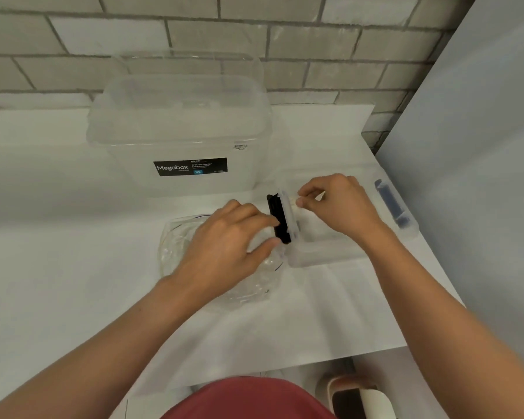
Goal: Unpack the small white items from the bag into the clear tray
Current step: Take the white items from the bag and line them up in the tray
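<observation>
Small white item [294, 201]: one is pinched between the thumb and fingertips of the right hand [336, 204], just inside the left end of the clear tray [321, 255]. That grip is narrow and closed, with the other fingers curled above it. The piece is mostly hidden and looks pale and slightly cream; its shape cannot be made out.

The left hand [221, 240] lies curled on the bag [254, 285], with thumb and forefinger reaching the black latch [280, 219] at the tray's end. I cannot tell whether this grip pinches the bag's mouth or only rests on it.

To do this step well, I would lower the small white item to the tray floor before letting go, since hard plastic would probably make a light piece bounce. The left hand should hold the bag's mouth open beside the tray to keep each transfer short. The upright latch sits in that path and could catch a finger.

The bag is thin, crinkled and glossy, and would likely slip and collapse. It touches the tray's left end. The tray is rigid and see-through with rounded corners and a blue latch [394, 207] at its far end. Both sit on a smooth white tabletop [58, 237], in front of a large clear storage box [179, 125].
</observation>
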Tool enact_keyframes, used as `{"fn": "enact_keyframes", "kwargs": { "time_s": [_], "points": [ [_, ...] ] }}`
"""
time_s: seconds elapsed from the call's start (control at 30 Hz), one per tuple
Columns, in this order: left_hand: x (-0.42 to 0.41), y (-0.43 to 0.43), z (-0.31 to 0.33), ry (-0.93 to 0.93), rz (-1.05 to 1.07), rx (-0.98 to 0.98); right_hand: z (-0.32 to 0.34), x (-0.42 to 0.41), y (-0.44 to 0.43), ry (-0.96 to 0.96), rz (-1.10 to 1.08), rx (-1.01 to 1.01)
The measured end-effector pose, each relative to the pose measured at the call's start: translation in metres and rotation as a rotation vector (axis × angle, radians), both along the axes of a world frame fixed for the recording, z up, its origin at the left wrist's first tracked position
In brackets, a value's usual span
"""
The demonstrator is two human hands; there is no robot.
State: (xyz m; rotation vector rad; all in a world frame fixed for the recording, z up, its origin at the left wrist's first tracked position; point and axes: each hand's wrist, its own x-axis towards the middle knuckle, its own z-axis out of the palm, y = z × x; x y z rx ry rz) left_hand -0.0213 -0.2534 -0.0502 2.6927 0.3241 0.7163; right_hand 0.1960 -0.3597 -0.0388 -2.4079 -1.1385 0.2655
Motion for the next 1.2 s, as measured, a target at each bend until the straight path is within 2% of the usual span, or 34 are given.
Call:
{"fn": "enact_keyframes", "kwargs": {
  "time_s": [0.13,0.27,0.33,0.47,0.57,0.67,0.83,1.03,1.2],
  "points": [
    [-0.041,0.033,-0.001,0.031,0.167,-0.044,0.027,-0.067,-0.014,0.107,0.077,0.188],
    [-0.074,0.055,-0.016,0.157,0.173,-0.092,0.021,-0.123,-0.001,0.126,0.259,0.175],
    [-0.084,0.057,-0.023,0.237,0.137,-0.068,0.006,-0.139,0.014,0.086,0.316,0.106],
    [-0.092,0.057,-0.037,0.426,0.08,0.059,-0.031,-0.148,0.038,-0.062,0.306,-0.221],
    [-0.093,0.059,-0.047,0.493,0.147,0.082,-0.039,-0.151,0.041,-0.128,0.271,-0.37],
    [-0.094,0.061,-0.05,0.511,0.166,0.07,-0.036,-0.155,0.043,-0.111,0.257,-0.413],
    [-0.095,0.058,-0.049,0.596,0.145,0.003,-0.038,-0.166,0.054,-0.107,0.269,-0.368],
    [-0.098,0.061,-0.048,0.536,0.156,-0.114,-0.041,-0.175,0.062,-0.165,0.296,-0.36],
    [-0.097,0.064,-0.04,0.347,0.119,-0.365,-0.023,-0.159,0.041,0.095,0.192,-0.076]
  ]
}}
